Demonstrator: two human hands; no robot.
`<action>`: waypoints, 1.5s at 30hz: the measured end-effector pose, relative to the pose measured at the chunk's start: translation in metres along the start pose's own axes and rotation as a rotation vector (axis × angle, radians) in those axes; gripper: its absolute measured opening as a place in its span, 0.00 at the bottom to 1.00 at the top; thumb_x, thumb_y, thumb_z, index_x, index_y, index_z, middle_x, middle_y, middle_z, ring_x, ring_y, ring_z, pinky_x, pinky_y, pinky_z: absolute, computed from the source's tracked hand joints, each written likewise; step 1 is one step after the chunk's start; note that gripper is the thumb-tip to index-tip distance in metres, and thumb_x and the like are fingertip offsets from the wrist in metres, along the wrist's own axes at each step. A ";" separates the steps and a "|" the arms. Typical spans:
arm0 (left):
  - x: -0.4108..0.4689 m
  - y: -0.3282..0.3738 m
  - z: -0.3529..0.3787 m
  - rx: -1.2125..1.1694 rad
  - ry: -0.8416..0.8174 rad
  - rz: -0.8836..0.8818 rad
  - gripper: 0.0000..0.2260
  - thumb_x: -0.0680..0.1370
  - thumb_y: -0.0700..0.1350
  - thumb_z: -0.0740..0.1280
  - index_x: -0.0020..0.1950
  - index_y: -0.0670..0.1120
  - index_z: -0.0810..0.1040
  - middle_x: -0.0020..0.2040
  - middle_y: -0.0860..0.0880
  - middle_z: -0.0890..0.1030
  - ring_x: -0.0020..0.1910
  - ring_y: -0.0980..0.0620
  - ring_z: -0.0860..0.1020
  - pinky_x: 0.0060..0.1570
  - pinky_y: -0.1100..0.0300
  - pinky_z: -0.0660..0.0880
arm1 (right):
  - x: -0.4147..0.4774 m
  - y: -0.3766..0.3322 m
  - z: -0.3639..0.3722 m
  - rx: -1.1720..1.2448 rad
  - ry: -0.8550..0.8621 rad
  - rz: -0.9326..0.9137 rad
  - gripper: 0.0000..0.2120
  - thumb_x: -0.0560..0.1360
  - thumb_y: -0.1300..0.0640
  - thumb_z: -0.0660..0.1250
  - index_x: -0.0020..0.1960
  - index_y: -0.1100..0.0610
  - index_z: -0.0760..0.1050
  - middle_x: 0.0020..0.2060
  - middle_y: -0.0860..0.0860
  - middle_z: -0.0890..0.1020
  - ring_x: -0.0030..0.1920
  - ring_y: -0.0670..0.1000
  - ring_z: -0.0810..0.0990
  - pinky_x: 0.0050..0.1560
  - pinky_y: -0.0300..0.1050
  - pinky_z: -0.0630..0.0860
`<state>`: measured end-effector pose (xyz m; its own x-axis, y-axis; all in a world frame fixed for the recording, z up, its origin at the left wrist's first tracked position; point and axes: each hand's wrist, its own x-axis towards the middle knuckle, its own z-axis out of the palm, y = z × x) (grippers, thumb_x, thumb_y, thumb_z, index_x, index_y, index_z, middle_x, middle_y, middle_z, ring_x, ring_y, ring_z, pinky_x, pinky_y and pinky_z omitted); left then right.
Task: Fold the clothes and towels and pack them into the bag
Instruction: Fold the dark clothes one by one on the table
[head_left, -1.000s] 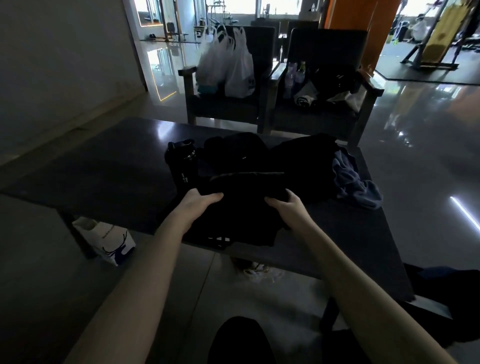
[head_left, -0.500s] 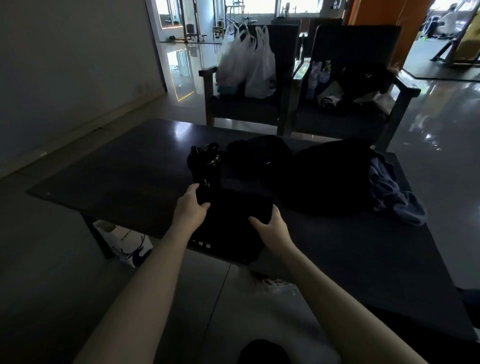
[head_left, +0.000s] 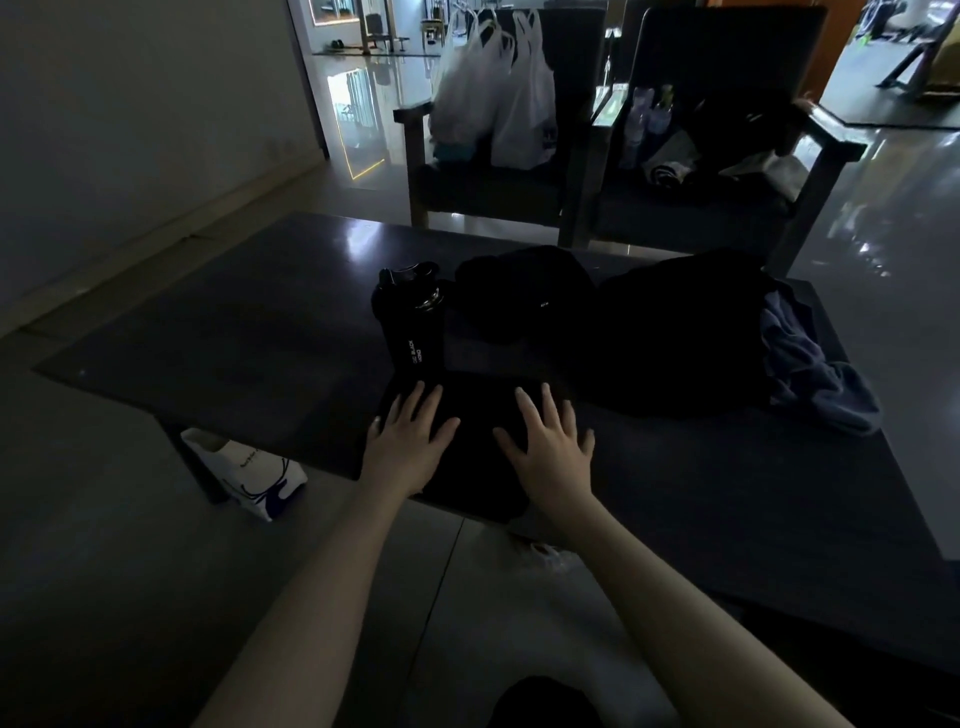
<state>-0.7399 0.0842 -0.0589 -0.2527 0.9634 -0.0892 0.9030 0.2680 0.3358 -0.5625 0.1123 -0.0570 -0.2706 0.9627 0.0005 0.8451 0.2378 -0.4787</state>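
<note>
As your left hand (head_left: 408, 441) and right hand (head_left: 550, 447) press, fingers spread, on the folded black garment (head_left: 478, 457) just in front of the black bottle (head_left: 413, 322), dark clothes (head_left: 680, 332) and a blue-grey towel (head_left: 810, 364) crowd the bottle's right.

Black bottle (head_left: 415, 325), frame centre: vertical white lettering, the word "BLACK" legible; remaining characters too small. White paper bag (head_left: 252, 470), lower left: blue print, illegible.

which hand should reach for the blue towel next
Probably the right hand: the blue towel lies on its side of the table, while the left hand sits by the bottle.
</note>
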 end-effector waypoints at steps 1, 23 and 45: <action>0.000 0.000 0.001 -0.004 0.007 0.003 0.26 0.81 0.61 0.48 0.78 0.57 0.47 0.79 0.55 0.45 0.78 0.50 0.46 0.74 0.47 0.47 | 0.002 0.002 0.000 -0.013 -0.016 0.009 0.30 0.78 0.37 0.51 0.76 0.44 0.49 0.77 0.48 0.45 0.77 0.55 0.43 0.72 0.63 0.44; -0.058 0.057 -0.058 0.014 -0.051 0.041 0.24 0.82 0.57 0.49 0.78 0.52 0.55 0.78 0.53 0.55 0.77 0.52 0.51 0.74 0.46 0.45 | -0.039 0.009 -0.086 0.041 -0.047 -0.061 0.26 0.80 0.43 0.54 0.76 0.50 0.57 0.77 0.48 0.54 0.76 0.52 0.53 0.74 0.55 0.52; -0.004 0.178 -0.009 0.004 -0.150 0.191 0.24 0.82 0.57 0.52 0.76 0.47 0.61 0.75 0.49 0.63 0.74 0.50 0.61 0.73 0.48 0.55 | -0.020 0.130 -0.138 0.304 0.065 0.116 0.25 0.80 0.51 0.59 0.74 0.57 0.61 0.72 0.53 0.67 0.71 0.53 0.65 0.70 0.47 0.64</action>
<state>-0.5811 0.1279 0.0102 -0.0234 0.9863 -0.1630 0.9309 0.0809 0.3563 -0.3834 0.1421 0.0015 -0.1423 0.9897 -0.0186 0.6896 0.0856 -0.7191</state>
